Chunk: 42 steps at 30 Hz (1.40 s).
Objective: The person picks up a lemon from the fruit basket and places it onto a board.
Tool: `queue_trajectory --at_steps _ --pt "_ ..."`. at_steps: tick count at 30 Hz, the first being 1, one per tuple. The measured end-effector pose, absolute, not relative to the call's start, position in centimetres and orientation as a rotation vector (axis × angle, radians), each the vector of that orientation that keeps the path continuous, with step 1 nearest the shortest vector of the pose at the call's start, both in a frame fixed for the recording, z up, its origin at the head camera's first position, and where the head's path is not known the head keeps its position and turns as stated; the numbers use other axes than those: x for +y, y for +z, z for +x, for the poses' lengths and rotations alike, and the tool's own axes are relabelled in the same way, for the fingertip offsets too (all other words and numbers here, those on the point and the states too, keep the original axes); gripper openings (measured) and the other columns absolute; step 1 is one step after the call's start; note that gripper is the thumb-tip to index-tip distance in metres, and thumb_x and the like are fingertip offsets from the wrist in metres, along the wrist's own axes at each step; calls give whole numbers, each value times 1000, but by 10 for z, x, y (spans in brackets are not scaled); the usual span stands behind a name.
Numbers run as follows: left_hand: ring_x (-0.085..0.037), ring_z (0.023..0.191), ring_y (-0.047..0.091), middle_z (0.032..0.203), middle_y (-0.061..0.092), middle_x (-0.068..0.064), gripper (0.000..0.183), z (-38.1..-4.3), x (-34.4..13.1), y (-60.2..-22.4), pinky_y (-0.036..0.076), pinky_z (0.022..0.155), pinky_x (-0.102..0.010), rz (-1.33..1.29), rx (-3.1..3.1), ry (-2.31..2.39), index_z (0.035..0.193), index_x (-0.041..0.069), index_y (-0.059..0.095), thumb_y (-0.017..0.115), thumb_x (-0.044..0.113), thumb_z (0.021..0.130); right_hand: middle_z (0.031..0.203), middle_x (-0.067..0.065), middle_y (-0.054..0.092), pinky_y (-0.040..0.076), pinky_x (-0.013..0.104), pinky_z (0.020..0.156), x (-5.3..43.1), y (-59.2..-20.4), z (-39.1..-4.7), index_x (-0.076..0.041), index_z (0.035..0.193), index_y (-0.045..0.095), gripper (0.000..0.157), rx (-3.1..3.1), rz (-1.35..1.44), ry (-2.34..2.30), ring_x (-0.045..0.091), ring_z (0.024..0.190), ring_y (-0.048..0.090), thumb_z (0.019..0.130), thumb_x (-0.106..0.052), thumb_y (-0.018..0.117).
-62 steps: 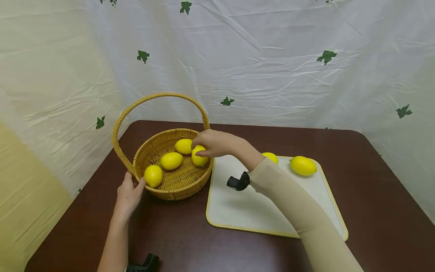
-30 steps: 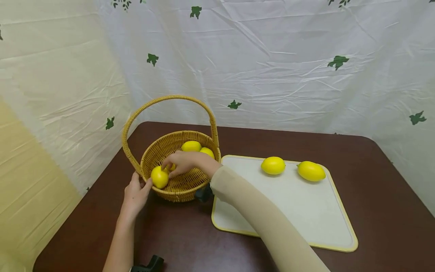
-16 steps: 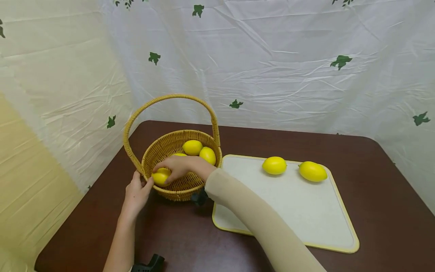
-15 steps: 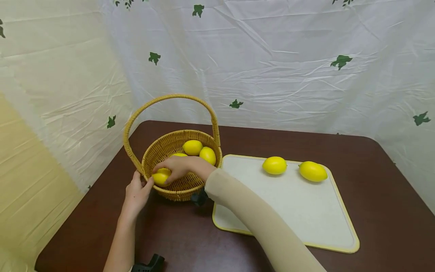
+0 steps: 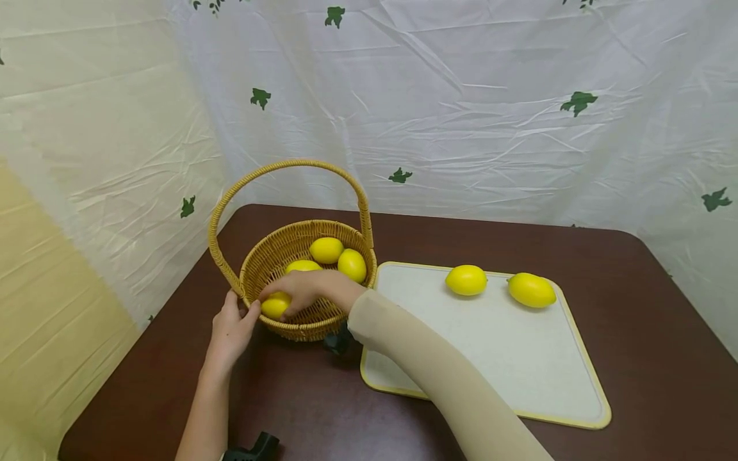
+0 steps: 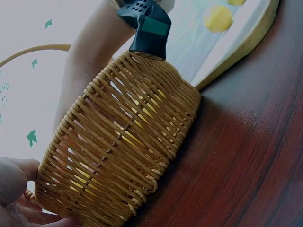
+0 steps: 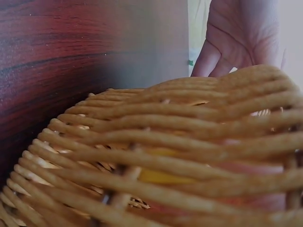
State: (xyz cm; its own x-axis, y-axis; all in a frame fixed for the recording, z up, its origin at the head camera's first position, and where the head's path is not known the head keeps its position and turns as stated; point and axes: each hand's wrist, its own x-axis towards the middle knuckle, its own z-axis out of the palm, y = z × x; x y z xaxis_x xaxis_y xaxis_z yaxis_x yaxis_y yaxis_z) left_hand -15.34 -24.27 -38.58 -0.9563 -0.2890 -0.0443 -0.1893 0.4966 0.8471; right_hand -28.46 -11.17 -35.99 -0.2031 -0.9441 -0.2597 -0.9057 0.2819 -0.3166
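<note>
In the head view a wicker basket (image 5: 305, 331) with a tall arched handle stands on the table's left side. My left hand (image 5: 230, 330) holds its near-left rim, thumb toward the inside; the left wrist view shows those fingers (image 6: 16, 182) at the woven wall. Reaching into the basket, my right hand (image 5: 302, 288) grips a lemon (image 5: 275, 307) near the left rim, fingers curled over it. Behind that hand lies a second lemon (image 5: 302, 265), partly covered. Two others, a lemon (image 5: 326, 250) and its neighbour lemon (image 5: 352, 265), rest by the far-right wall. Weave (image 7: 156, 127) mostly hides the right wrist view.
A white board (image 5: 490, 346) with a yellow edge lies right of the basket, under my right forearm. On its far part sit a lemon (image 5: 466, 280) and another lemon (image 5: 531, 290). Patterned cloth (image 5: 461, 128) hangs behind the brown table (image 5: 323, 410).
My right hand has let go of the lemon at the basket's right side and moved left to the near-left lemon, which has turned and sits slightly lower. My left hand stays on the rim.
</note>
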Motion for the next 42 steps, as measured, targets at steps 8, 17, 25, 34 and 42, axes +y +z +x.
queue_trajectory --at_steps 8,17,25,34,42 --pt "-40 122 39 136 35 -29 54 -153 -242 -386 39 92 -50 422 -2629 -1464 138 -3 24 44 24 96 133 -6 47 31 21 97 -112 -363 -284 -19 135 45 55 2164 -1697 -144 8 118 42 85 -25 66" --pt "-40 121 41 134 37 -29 53 -153 -242 -386 40 90 -50 421 -2639 -1442 137 -4 26 44 25 96 130 -5 50 32 20 96 -110 -364 -283 -18 134 47 54 2164 -1734 -152 8 116 44 84 -23 67" --pt "-40 121 40 134 37 -29 53 -153 -242 -386 40 91 -50 427 -2640 -1453 137 -3 25 44 26 96 134 -5 47 28 20 100 -105 -364 -285 -17 135 46 56 2173 -1757 -167 9 121 41 83 -22 68" --pt "-41 123 38 137 34 -29 55 -153 -243 -386 39 92 -51 418 -2636 -1455 140 -3 22 43 24 96 137 -5 45 27 21 101 -100 -361 -285 -17 136 45 57 2172 -1747 -199 9 124 38 84 -22 67" --pt "-41 124 36 139 31 -28 56 -153 -243 -387 37 93 -52 423 -2629 -1477 141 -2 20 43 21 96 134 -5 47 29 21 100 -96 -359 -284 -16 135 46 55 2181 -1771 -215 10 121 41 84 -22 67"
